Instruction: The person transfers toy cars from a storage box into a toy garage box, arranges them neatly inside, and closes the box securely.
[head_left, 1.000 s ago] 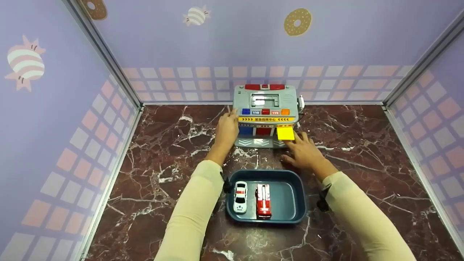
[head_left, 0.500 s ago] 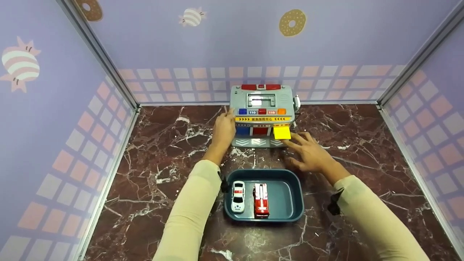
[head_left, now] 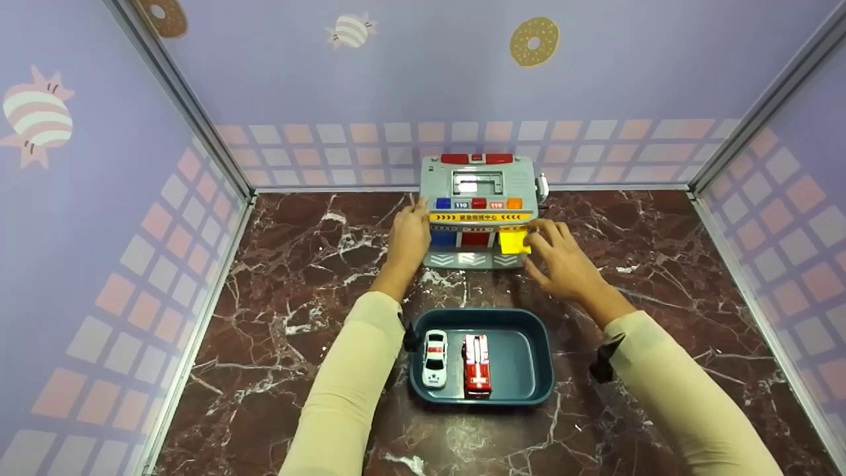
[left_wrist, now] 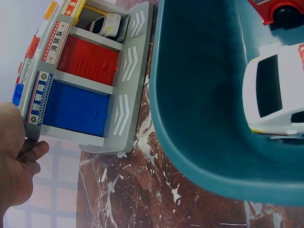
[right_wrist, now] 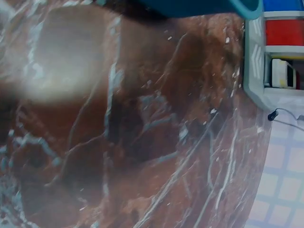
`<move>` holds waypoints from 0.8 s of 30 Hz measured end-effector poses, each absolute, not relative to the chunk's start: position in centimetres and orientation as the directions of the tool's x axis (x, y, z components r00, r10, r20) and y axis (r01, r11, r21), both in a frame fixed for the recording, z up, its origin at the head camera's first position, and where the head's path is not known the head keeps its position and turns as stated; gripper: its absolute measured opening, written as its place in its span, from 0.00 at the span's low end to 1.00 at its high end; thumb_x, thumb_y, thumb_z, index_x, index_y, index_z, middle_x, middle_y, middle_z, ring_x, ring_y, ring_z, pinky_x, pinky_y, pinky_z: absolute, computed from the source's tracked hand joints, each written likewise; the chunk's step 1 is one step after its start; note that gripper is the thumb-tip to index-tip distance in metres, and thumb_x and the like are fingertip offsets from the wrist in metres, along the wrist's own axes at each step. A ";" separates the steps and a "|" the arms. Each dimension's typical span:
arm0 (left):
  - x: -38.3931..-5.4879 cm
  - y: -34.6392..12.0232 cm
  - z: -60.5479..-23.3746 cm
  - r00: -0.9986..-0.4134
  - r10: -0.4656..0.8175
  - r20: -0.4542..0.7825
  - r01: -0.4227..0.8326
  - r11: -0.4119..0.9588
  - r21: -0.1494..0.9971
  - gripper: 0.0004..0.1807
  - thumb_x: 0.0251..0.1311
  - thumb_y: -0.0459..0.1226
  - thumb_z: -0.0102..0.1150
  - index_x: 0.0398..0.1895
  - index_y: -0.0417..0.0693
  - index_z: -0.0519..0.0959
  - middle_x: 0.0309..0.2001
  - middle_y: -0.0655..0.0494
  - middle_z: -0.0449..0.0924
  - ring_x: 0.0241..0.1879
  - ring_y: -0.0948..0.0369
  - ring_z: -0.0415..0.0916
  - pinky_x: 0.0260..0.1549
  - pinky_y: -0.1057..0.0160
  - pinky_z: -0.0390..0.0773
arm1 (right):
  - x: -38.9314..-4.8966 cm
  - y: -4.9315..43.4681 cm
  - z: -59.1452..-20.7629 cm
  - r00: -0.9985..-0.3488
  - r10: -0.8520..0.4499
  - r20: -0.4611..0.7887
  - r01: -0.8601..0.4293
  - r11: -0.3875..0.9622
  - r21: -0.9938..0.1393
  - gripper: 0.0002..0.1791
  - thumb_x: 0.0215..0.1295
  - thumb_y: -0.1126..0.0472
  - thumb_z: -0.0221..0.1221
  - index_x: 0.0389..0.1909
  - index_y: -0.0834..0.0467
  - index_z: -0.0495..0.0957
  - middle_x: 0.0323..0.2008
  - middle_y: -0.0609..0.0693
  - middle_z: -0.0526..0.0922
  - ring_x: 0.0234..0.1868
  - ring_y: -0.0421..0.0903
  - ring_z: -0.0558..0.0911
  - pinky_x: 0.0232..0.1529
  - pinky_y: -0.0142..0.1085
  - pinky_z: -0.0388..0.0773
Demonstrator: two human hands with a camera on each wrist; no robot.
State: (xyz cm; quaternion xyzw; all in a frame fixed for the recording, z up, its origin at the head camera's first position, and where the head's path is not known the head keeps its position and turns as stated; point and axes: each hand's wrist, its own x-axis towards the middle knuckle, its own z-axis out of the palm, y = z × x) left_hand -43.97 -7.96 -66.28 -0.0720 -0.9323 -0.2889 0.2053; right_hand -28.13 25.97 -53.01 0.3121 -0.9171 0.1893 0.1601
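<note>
The toy garage (head_left: 479, 211), grey with red roof lights, stands against the back wall. My left hand (head_left: 408, 238) holds its left side; the left wrist view shows the fingers (left_wrist: 35, 153) curled at the roof's edge. Its blue door (left_wrist: 76, 109) and red door (left_wrist: 88, 59) are down, while the yellow door (head_left: 512, 242) is raised. Inside that bay is a small white toy vehicle (left_wrist: 108, 24). My right hand (head_left: 565, 261) is at the yellow door, a fingertip touching its right edge and the thumb lower and apart. The right wrist view does not show this hand.
In front of the garage, between my forearms, a dark teal tray (head_left: 547, 357) holds a white toy police car (head_left: 434, 360) and a red toy fire truck (head_left: 476, 365). Patterned wall panels (head_left: 429, 66) bound the marbled table (head_left: 291, 264) at the back and sides.
My right hand first drew back right from beneath the yellow door, then came up and in to the door's right edge. The left hand keeps its place on the garage.
</note>
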 end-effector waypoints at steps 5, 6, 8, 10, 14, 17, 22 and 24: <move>-42.0 -7.0 -63.6 -0.912 0.001 0.410 0.234 0.821 0.520 0.20 0.84 0.46 0.57 0.71 0.56 0.85 0.55 0.42 0.89 0.51 0.43 0.86 0.55 0.35 0.85 | -28.9 25.5 -52.4 -0.772 -0.479 0.417 -0.603 0.761 -0.242 0.28 0.72 0.55 0.68 0.68 0.60 0.76 0.71 0.67 0.73 0.67 0.69 0.74 0.68 0.65 0.74; -40.8 -6.8 -61.9 -0.916 0.001 0.400 0.235 0.811 0.536 0.20 0.84 0.44 0.58 0.71 0.53 0.85 0.55 0.39 0.89 0.51 0.41 0.86 0.55 0.33 0.85 | -29.0 25.5 -52.4 -0.777 -0.472 0.416 -0.595 0.767 -0.242 0.29 0.72 0.55 0.68 0.70 0.59 0.76 0.71 0.67 0.73 0.67 0.69 0.75 0.67 0.65 0.75; -38.3 -6.4 -58.5 -0.924 0.012 0.383 0.239 0.799 0.551 0.20 0.84 0.41 0.57 0.71 0.48 0.84 0.54 0.36 0.89 0.52 0.40 0.86 0.56 0.33 0.85 | -29.2 25.4 -52.2 -0.789 -0.461 0.405 -0.580 0.776 -0.247 0.31 0.72 0.53 0.68 0.73 0.58 0.74 0.72 0.67 0.72 0.69 0.70 0.74 0.66 0.67 0.75; -36.6 -6.5 -56.4 -0.926 0.019 0.378 0.252 0.774 0.580 0.21 0.86 0.42 0.54 0.73 0.49 0.83 0.55 0.36 0.89 0.52 0.39 0.86 0.56 0.35 0.86 | -29.5 25.2 -52.1 -0.798 -0.457 0.392 -0.571 0.781 -0.252 0.33 0.72 0.53 0.69 0.75 0.57 0.73 0.73 0.67 0.72 0.72 0.71 0.73 0.66 0.68 0.75; -36.9 -6.8 -56.3 -0.925 0.011 0.379 0.245 0.779 0.577 0.22 0.86 0.44 0.53 0.74 0.49 0.82 0.55 0.38 0.89 0.51 0.42 0.86 0.55 0.41 0.88 | -30.0 24.9 -52.0 -0.812 -0.452 0.369 -0.555 0.793 -0.250 0.39 0.68 0.55 0.73 0.78 0.56 0.71 0.76 0.67 0.69 0.75 0.71 0.71 0.68 0.70 0.75; -38.2 -6.9 -57.9 -0.918 -0.002 0.396 0.232 0.808 0.542 0.22 0.87 0.47 0.52 0.74 0.51 0.83 0.53 0.42 0.90 0.49 0.45 0.86 0.53 0.40 0.88 | -30.3 24.7 -51.9 -0.822 -0.447 0.353 -0.542 0.804 -0.245 0.43 0.66 0.56 0.75 0.80 0.55 0.69 0.78 0.68 0.67 0.77 0.72 0.69 0.69 0.72 0.74; -36.3 -6.8 -55.5 -0.946 0.003 0.323 0.202 0.786 0.584 0.21 0.86 0.41 0.53 0.74 0.46 0.82 0.57 0.35 0.88 0.55 0.39 0.85 0.60 0.37 0.85 | -30.6 24.2 -52.1 -0.835 -0.446 0.322 -0.529 0.813 -0.244 0.47 0.67 0.57 0.77 0.84 0.52 0.66 0.82 0.68 0.63 0.80 0.72 0.66 0.72 0.72 0.73; -36.1 -6.9 -55.6 -0.945 0.006 0.326 0.206 0.786 0.583 0.22 0.87 0.42 0.52 0.73 0.46 0.82 0.56 0.35 0.88 0.55 0.38 0.85 0.61 0.37 0.84 | -30.7 24.0 -52.3 -0.839 -0.445 0.314 -0.524 0.816 -0.243 0.49 0.66 0.57 0.77 0.85 0.50 0.66 0.83 0.68 0.62 0.82 0.72 0.66 0.72 0.72 0.73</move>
